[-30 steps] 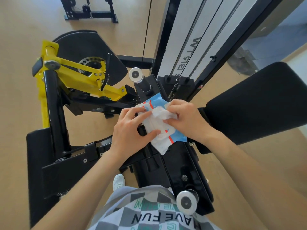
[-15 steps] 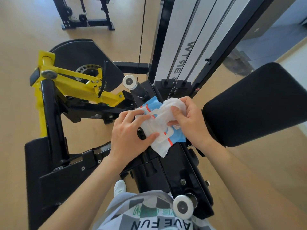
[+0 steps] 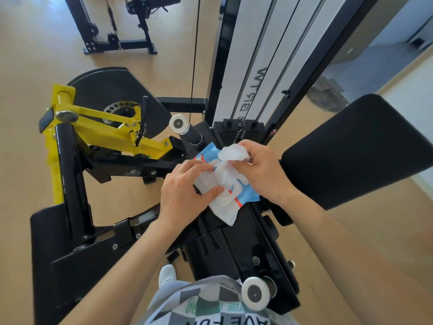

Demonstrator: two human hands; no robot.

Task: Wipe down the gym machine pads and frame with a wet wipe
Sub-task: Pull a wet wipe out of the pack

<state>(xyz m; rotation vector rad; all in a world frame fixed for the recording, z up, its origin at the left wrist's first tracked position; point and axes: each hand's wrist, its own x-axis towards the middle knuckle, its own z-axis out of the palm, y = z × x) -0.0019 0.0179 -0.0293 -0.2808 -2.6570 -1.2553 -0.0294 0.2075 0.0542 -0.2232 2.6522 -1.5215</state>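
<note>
A blue-and-white wet wipe pack (image 3: 246,195) rests on the black frame (image 3: 234,249) of the gym machine. My left hand (image 3: 185,193) grips the pack from the left, thumb and fingers pressed on its white top. My right hand (image 3: 262,172) pinches a crumpled white wet wipe (image 3: 232,156) that trails up out of the pack's opening. A large black pad (image 3: 356,148) sits just right of my right wrist. The machine's yellow arm (image 3: 105,127) and black disc (image 3: 112,90) lie to the left.
The white weight-stack tower (image 3: 253,55) with black rails rises straight ahead. Two chrome-capped pegs (image 3: 179,124) (image 3: 255,293) stick out of the frame. A flat black pad (image 3: 44,254) lies low on the left. Another black rack (image 3: 117,26) stands on the tan floor behind.
My right hand has drawn the wipe up and away from the pack, so more of it is bunched in my fingers. My left hand has kept its hold on the pack.
</note>
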